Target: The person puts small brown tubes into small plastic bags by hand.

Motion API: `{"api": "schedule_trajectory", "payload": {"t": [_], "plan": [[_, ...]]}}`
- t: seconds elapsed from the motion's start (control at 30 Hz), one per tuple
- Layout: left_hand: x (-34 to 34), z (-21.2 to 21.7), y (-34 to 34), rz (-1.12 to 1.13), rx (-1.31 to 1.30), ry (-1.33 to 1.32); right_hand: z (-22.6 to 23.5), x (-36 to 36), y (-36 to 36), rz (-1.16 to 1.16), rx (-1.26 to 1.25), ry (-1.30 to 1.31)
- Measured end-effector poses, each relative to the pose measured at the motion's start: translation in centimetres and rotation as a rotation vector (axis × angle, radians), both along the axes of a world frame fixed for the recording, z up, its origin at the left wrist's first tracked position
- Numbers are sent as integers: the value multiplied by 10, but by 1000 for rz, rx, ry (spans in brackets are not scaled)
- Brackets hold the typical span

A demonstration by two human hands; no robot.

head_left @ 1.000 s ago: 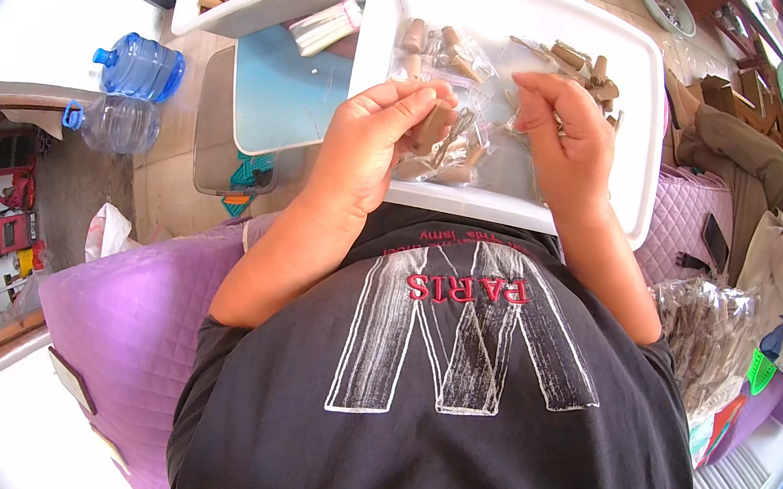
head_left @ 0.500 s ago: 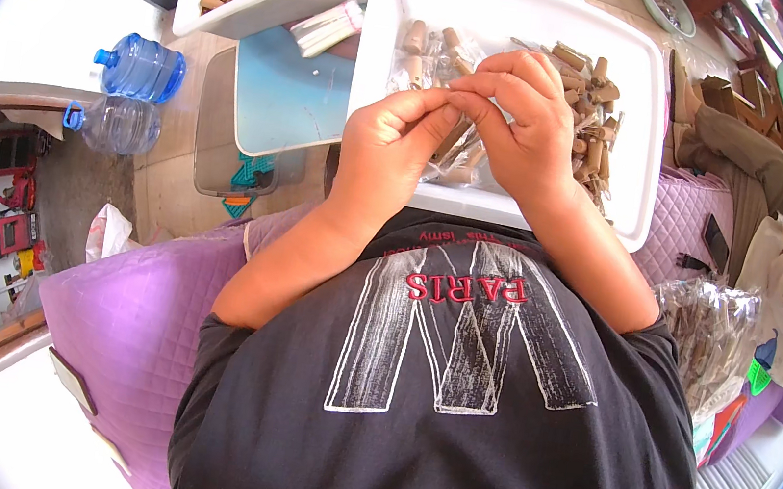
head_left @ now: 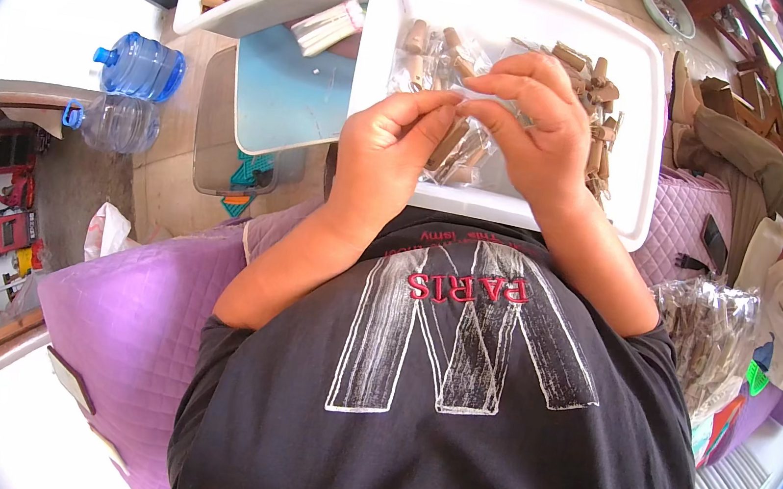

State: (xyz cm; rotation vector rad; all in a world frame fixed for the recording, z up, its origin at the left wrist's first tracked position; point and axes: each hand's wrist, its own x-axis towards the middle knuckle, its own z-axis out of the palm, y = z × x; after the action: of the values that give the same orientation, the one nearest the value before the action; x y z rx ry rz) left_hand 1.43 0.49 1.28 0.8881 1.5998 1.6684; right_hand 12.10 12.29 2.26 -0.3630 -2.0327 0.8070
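Over the near part of a white plastic tray [head_left: 515,206], my two hands meet fingertip to fingertip. My left hand [head_left: 391,136] is closed in a pinch of thumb and forefinger on a thin, clear plastic bag [head_left: 472,94], only partly visible. My right hand [head_left: 540,131] has its thumb and fingers at the same film, also closed. Below them lie clear bags holding brown tapered pieces [head_left: 417,38]. More loose brown pieces [head_left: 602,89] fill the tray's right side, partly behind my right hand.
A second white tray [head_left: 284,8] with many brown pieces stands at the far left. Beside it, a bundle of white sticks or sleeves [head_left: 326,28] lies on a blue board [head_left: 287,97]. Large water bottles [head_left: 143,68] are left; a filled plastic bag [head_left: 711,331] sits right, near another person's leg [head_left: 746,143].
My right hand has shifted slightly right and its fingertips have parted a little from my left. Whitish film now shows between them.
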Motion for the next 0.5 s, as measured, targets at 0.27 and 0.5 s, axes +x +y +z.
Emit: {"api": "schedule_trajectory", "payload": {"t": [0.27, 0.5], "plan": [[3, -2, 1, -42, -19, 29, -13, -9, -5, 2, 103, -46], [2, -1, 2, -19, 28, 159, -24, -7, 2, -72, -501, 167]]}}
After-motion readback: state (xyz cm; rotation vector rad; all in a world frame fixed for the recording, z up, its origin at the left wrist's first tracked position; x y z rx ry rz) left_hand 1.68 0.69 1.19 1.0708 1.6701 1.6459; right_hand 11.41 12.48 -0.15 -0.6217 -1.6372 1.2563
